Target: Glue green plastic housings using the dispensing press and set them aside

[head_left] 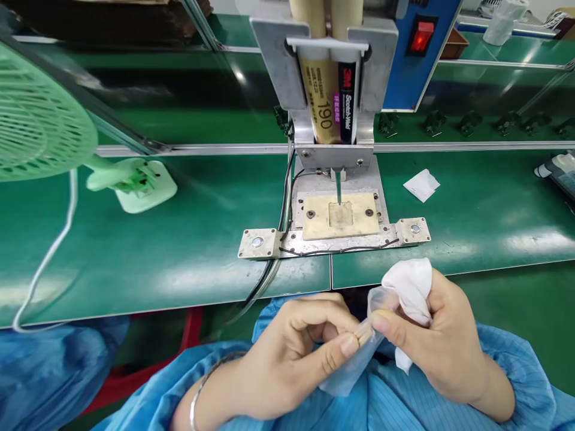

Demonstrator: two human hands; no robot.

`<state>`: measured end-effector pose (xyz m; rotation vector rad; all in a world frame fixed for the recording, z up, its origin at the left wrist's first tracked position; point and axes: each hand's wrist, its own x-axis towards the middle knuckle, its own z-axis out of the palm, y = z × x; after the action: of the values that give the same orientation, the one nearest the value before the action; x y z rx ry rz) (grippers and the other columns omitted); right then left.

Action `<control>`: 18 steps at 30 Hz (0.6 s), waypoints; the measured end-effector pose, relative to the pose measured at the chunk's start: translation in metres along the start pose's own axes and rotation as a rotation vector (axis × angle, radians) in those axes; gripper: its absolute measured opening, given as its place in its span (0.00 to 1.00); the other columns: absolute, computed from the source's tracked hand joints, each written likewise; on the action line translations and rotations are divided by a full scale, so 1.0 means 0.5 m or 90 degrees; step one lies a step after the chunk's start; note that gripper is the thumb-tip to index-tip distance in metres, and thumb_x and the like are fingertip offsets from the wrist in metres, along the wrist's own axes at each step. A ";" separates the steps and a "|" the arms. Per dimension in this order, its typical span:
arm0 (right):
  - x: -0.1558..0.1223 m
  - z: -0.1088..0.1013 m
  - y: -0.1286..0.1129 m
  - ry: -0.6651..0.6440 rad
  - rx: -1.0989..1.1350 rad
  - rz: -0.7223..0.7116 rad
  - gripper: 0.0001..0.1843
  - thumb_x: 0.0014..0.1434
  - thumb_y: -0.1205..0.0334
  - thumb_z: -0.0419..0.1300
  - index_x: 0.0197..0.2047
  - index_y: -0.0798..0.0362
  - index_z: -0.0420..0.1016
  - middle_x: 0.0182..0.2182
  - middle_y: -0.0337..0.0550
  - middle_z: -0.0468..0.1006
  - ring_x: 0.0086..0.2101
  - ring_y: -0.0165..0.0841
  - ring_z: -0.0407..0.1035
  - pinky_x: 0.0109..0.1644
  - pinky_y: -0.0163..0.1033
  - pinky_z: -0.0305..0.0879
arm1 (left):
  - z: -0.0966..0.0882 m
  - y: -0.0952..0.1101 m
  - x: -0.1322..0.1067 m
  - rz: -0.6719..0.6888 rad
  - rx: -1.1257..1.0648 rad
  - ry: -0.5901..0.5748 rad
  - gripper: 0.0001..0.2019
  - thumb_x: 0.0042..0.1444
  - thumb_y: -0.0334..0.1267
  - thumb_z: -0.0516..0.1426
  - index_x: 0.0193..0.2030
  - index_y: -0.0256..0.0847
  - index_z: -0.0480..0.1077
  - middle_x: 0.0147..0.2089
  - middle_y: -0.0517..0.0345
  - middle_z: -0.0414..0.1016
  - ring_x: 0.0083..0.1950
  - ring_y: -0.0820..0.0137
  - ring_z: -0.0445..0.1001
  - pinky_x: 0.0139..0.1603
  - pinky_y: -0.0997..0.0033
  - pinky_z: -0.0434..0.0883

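Note:
In front of my body, my left hand (309, 353) is closed in a pinch, thumb against forefinger, on several thin tan sticks (366, 331) that look like toothpicks. They show at the mouth of a small clear plastic bag (348, 374), which hangs beneath my fingers. My right hand (442, 335) grips the upper edge of that bag between thumb and fingers. A crumpled white cloth (411, 290) is also held in it, bunched over the forefinger. How deep the sticks sit in the bag is hard to see.
Beyond my hands stands a glue dispenser with a 3M Scotch-Weld cartridge (330, 102), its nozzle (338, 188) over a cream fixture plate (314, 230). Two button blocks (258, 242) flank it. A green fan (146, 185) is at left, white paper (422, 185) at right.

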<state>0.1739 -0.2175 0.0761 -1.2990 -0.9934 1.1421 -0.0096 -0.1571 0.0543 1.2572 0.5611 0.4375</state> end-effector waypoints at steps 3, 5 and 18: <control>-0.003 -0.001 -0.003 0.007 -0.019 -0.017 0.17 0.58 0.51 0.70 0.29 0.52 0.69 0.20 0.36 0.69 0.20 0.30 0.64 0.21 0.33 0.63 | -0.001 0.006 0.000 -0.005 -0.002 -0.015 0.08 0.61 0.39 0.60 0.33 0.40 0.77 0.27 0.59 0.65 0.27 0.75 0.63 0.27 0.77 0.63; -0.005 -0.001 -0.006 0.011 -0.025 -0.022 0.17 0.58 0.51 0.69 0.29 0.52 0.69 0.19 0.36 0.68 0.19 0.30 0.64 0.20 0.33 0.63 | -0.004 0.007 0.000 -0.003 0.008 -0.025 0.08 0.61 0.39 0.59 0.33 0.40 0.77 0.28 0.57 0.67 0.28 0.74 0.64 0.28 0.76 0.64; 0.003 0.006 -0.007 0.035 -0.124 -0.008 0.10 0.53 0.58 0.68 0.29 0.52 0.71 0.20 0.36 0.69 0.20 0.29 0.62 0.18 0.30 0.58 | -0.012 0.015 0.007 0.065 0.135 0.004 0.04 0.58 0.31 0.58 0.33 0.40 0.74 0.27 0.57 0.74 0.28 0.72 0.69 0.31 0.75 0.70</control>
<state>0.1713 -0.2154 0.0796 -1.4695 -1.0914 1.0131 -0.0106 -0.1485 0.0599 1.4925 0.5604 0.4766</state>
